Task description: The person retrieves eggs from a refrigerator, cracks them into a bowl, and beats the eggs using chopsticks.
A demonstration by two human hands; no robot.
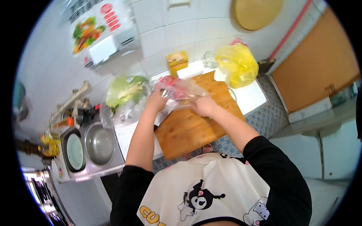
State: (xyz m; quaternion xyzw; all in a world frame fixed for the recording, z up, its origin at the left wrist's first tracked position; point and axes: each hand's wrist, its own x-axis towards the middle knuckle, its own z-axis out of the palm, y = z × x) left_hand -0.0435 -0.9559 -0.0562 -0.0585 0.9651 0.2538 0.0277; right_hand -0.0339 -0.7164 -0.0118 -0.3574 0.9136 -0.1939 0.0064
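Both hands are over the wooden cutting board (192, 132), on a clear plastic bag (183, 90) with red printing. My left hand (157, 101) has its fingers closed on the bag's left side. On the bag's right end, my right hand (205, 106) is closed too, its fingertips partly hidden by the plastic. What the bag contains cannot be made out. Left of my left hand, leafy green vegetables (128, 92) lie in clear plastic. A dark-handled knife (162, 119) seems to lie at the board's left edge, partly hidden.
Behind the board stand a yellow box (177, 62), a white roll (190, 71) and a glass jar (210, 59). A yellow plastic bag (238, 66) sits at the counter's right. The sink at left holds a metal basin (100, 144) and a pale green basin (75, 150).
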